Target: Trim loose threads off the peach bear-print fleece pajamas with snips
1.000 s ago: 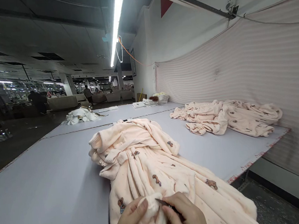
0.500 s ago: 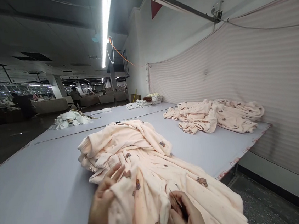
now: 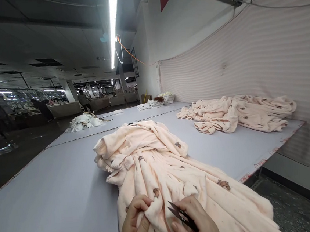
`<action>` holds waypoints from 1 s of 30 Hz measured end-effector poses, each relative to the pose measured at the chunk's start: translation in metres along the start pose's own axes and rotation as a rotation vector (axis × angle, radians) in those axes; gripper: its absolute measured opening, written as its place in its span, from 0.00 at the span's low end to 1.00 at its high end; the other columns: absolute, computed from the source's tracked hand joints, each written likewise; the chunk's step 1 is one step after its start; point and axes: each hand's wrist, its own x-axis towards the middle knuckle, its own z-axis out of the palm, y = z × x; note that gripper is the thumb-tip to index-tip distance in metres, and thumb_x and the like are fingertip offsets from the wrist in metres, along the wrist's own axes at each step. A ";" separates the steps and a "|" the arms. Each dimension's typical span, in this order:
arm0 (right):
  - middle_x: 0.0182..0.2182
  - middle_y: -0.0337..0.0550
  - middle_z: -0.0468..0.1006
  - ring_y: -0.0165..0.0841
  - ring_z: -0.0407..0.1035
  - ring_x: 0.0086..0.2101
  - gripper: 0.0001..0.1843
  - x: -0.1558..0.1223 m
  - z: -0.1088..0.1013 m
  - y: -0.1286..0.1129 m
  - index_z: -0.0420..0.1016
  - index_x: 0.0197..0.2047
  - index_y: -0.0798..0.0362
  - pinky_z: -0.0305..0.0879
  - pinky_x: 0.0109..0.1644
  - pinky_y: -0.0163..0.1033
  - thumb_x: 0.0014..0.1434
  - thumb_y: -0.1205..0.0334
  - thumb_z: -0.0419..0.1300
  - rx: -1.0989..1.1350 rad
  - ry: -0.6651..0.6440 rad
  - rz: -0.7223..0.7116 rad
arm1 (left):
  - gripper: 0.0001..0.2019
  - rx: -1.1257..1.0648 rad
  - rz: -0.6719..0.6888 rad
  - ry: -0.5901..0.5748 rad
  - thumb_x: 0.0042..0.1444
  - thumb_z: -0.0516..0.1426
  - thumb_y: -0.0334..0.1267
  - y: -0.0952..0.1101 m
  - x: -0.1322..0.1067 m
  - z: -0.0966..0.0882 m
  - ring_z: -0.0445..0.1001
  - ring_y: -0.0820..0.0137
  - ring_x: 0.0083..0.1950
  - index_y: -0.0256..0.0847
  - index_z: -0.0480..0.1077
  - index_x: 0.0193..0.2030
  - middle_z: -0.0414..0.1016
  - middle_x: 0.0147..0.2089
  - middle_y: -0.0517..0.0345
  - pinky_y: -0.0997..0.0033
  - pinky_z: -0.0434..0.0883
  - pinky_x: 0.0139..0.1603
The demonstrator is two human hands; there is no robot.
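A peach fleece garment (image 3: 160, 167) with small brown bear prints lies bunched on the grey table (image 3: 55, 200) and trails toward me. My left hand (image 3: 134, 225) is closed, pinching a fold of this fleece at the bottom of the view. My right hand (image 3: 199, 224) is closed on small black thread snips (image 3: 180, 213), whose blades point left at the pinched fold and sit just short of it.
A second heap of peach fleece (image 3: 240, 112) lies at the table's right, near the striped fabric wall (image 3: 248, 58). White cloth (image 3: 85, 120) and folded stacks (image 3: 159, 100) sit farther back. The table's right edge (image 3: 272, 151) drops to the floor. People stand far off at the left.
My left hand came back from the heap to pinch a fold close to me. My right hand raised the snips, whose blades now show clearly beside the fold.
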 end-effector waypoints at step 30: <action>0.30 0.41 0.77 0.33 0.74 0.30 0.13 -0.005 0.008 0.010 0.77 0.41 0.46 0.68 0.31 0.30 0.62 0.53 0.52 -0.188 -0.061 -0.017 | 0.12 -0.018 -0.279 -0.301 0.56 0.56 0.48 0.014 0.009 0.005 0.69 0.68 0.36 0.41 0.73 0.37 0.71 0.33 0.60 0.74 0.68 0.40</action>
